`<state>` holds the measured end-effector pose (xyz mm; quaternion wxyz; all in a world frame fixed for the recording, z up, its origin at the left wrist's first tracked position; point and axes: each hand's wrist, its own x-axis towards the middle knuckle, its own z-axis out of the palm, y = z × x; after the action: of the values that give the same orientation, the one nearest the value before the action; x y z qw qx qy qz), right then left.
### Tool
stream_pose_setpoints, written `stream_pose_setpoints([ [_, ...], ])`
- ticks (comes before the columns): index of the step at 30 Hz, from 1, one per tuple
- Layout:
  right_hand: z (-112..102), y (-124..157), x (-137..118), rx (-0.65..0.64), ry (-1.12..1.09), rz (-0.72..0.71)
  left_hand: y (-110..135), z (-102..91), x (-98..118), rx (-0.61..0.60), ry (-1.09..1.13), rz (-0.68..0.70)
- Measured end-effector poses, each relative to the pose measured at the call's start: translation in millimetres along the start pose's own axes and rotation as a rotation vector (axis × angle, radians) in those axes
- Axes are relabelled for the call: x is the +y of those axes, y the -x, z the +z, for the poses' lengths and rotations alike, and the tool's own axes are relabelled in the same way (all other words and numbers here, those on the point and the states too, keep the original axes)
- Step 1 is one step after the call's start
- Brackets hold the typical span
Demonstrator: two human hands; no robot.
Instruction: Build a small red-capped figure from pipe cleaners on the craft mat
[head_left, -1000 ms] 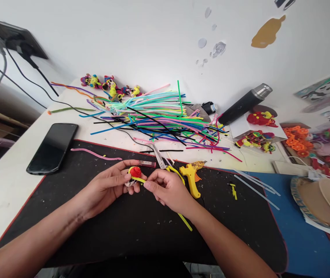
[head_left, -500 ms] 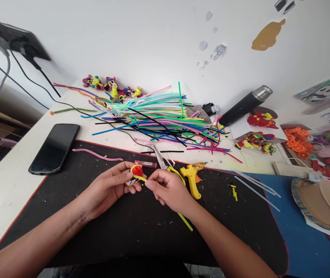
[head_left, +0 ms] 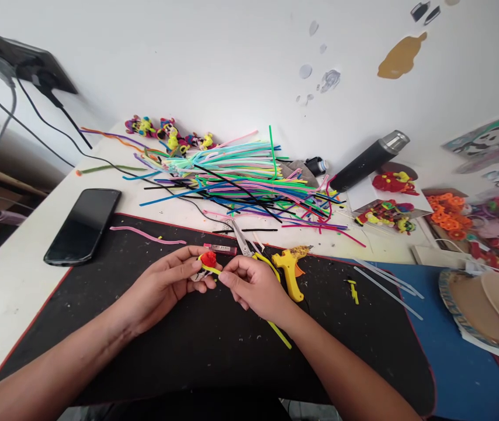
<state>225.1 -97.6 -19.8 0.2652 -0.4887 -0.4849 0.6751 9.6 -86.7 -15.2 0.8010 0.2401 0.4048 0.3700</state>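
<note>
My left hand [head_left: 166, 286] is closed round a small red fuzzy craft piece [head_left: 208, 258] with a bit of white under it, held just above the black mat [head_left: 153, 351]. A yellow pipe cleaner [head_left: 212, 269] loops round the red piece; my right hand [head_left: 253, 286] pinches it close beside the piece, and its loose end trails under that wrist toward me [head_left: 281, 336]. The two hands nearly touch at the fingertips.
Scissors [head_left: 241, 238], a red stick [head_left: 219, 249] and a yellow glue gun [head_left: 291, 266] lie just beyond my hands. A heap of coloured pipe cleaners [head_left: 249, 184] fills the table's middle. A phone [head_left: 83, 225] lies left, a black flask [head_left: 370, 159] and finished craft figures [head_left: 385, 211] right.
Both hands stay in place; the fingers have worked the yellow pipe cleaner a little tighter round the red piece. The view has shifted slightly.
</note>
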Motion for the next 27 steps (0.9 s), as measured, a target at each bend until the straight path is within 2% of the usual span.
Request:
stream_pose_setpoints([
  [12, 0.2, -1.4, 3.0, 0.017, -0.023, -0.002, 0.3, -0.4, 0.4, 0.008, 0.096, -0.032],
  [27, 3.0, 0.1, -3.2, 0.034, 0.092, -0.009, -1.2, 0.3, -5.8, 0.066, 0.081, -0.054],
])
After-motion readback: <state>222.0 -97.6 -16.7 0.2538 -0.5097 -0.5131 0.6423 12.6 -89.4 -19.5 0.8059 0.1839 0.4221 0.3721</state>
